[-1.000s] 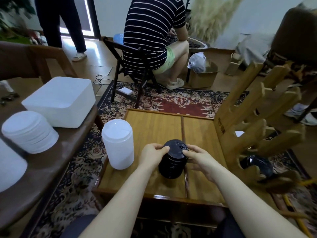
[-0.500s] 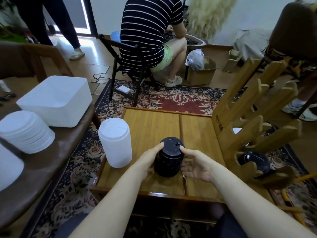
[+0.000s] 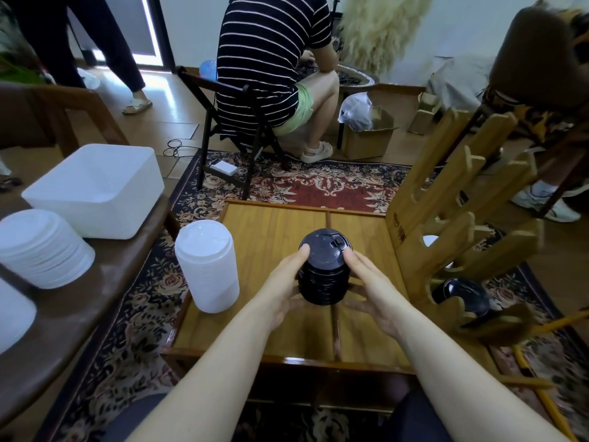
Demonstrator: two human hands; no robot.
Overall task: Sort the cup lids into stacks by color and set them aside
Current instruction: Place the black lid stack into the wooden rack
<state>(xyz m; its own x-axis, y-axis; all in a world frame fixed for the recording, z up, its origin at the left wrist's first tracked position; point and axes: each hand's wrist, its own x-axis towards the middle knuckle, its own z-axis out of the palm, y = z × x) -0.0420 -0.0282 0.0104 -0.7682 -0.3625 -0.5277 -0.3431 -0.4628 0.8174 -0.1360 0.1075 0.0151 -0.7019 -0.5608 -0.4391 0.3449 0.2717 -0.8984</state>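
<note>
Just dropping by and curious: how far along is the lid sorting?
Mostly done, it seems. A white lid stack stands on the wooden tray, another white stack on the side table. In hand: the left hand and right hand cup the black lid stack. Left: a black lid sits in the wooden rack.

Both forearms are bare from the bottom edge of the view up to the wrists, with no sleeve showing on either. The left hand [image 3: 288, 287] and the right hand [image 3: 373, 293] wear no glove, ring, watch or band that can be seen. The fingernails are short and unpainted. At the lower edge, beneath the arms, dark fabric covers both knees [image 3: 137, 419]; its exact colour is hard to tell.
</note>
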